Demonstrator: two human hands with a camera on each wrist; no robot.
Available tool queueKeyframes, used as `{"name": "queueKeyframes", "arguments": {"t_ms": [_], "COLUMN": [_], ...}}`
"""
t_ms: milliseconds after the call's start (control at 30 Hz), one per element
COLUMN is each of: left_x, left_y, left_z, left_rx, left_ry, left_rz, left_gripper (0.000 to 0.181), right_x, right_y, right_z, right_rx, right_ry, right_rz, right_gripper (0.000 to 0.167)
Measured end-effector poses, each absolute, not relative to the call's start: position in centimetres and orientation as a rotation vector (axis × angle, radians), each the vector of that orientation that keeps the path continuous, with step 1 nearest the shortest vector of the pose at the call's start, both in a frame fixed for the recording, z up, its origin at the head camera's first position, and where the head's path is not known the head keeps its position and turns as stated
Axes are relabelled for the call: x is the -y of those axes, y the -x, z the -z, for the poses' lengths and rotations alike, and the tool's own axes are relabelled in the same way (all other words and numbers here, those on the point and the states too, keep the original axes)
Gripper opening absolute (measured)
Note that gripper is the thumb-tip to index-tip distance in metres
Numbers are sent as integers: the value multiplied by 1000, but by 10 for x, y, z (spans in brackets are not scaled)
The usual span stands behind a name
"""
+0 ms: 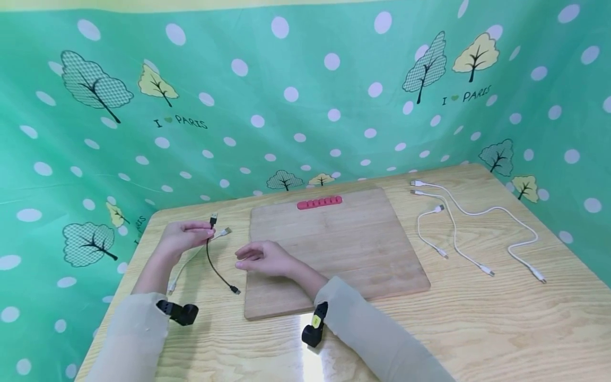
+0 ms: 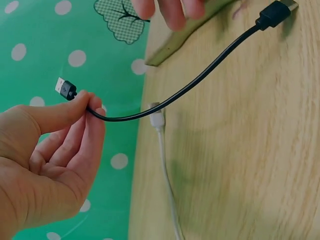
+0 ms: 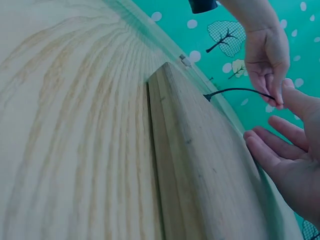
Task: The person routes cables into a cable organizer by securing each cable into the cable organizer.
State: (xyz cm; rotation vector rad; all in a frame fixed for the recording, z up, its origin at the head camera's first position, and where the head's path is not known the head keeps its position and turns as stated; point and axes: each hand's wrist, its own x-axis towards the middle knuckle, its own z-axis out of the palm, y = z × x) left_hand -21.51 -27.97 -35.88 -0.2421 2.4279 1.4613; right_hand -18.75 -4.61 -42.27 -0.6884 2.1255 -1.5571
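Observation:
Between thumb and fingertips my left hand point(image 1: 183, 237) point(image 2: 60, 160) pinches a short black cable point(image 1: 217, 269) point(image 2: 192, 82) just below one plug. That plug points up and away; the cable's other end hangs over the table to the right. Behind it, a white cable point(image 1: 186, 265) point(image 2: 162, 165) lies on the table at the left. My right hand point(image 1: 269, 258) point(image 3: 295, 155) is held over the left part of the wooden board point(image 1: 343, 239), its fingers loosely bent and holding nothing, a short way from the black cable.
At the board's far edge sits a red strip with slots point(image 1: 320, 202). Three white cables, a short one point(image 1: 426, 242), a longer one point(image 1: 455, 233) and the longest point(image 1: 496, 208), lie on the table's right side. A green patterned curtain point(image 1: 305, 106) stands behind the table.

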Motion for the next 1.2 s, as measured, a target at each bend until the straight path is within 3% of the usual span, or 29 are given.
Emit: {"name": "queueKeyframes", "arguments": {"t_ms": [233, 567, 900, 1100, 1200], "left_x": [272, 255, 236, 225, 220], "left_y": [215, 216, 228, 236, 241], "left_z": [350, 335, 336, 344, 347], "left_rx": [-2375, -2374, -2240, -2052, -1961], "left_ry": [200, 163, 256, 328, 389], "left_rz": [-1538, -1603, -1844, -2023, -2069], "left_gripper": [55, 55, 51, 18, 20], "right_x": [59, 61, 60, 56, 54], "right_y": [180, 172, 173, 172, 172], "right_z": [425, 420, 420, 419, 418], "right_rx": [-2028, -1638, -1752, -1794, -1772], "right_ry": [707, 523, 391, 297, 220], "right_rz": [1547, 1786, 1850, 1905, 1947], "right_gripper": [38, 38, 32, 29, 30]}}
